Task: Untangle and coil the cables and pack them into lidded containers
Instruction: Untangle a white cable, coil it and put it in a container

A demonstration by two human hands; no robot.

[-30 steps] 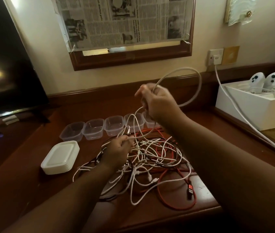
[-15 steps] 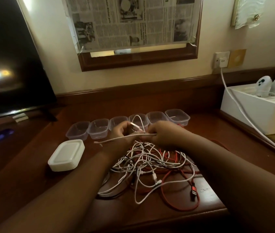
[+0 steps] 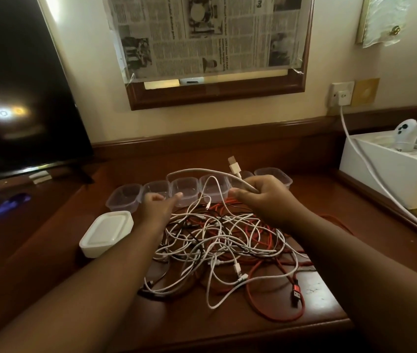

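Holding a white cable [image 3: 202, 171] in my right hand [image 3: 266, 197], I see in the head view that its free length runs away from my grip to the left, as a low arch over the row of clear containers [image 3: 184, 189]. Its long axis lies almost level, from right to left, and the USB plug [image 3: 233, 166] stands up just above my fingers. My right hand is clenched on this cable, thumb and fingers curled around it. My left hand [image 3: 160, 203] is beside the far end of the arch and nearer to it; its fingers look loosely curled, and I cannot tell if they touch the cable. The tangled pile of cables [image 3: 227, 240] lies just below both hands, toward me. The stack of lids [image 3: 106, 233] is left of my left wrist. I judge that coiling can begin from my right grip.
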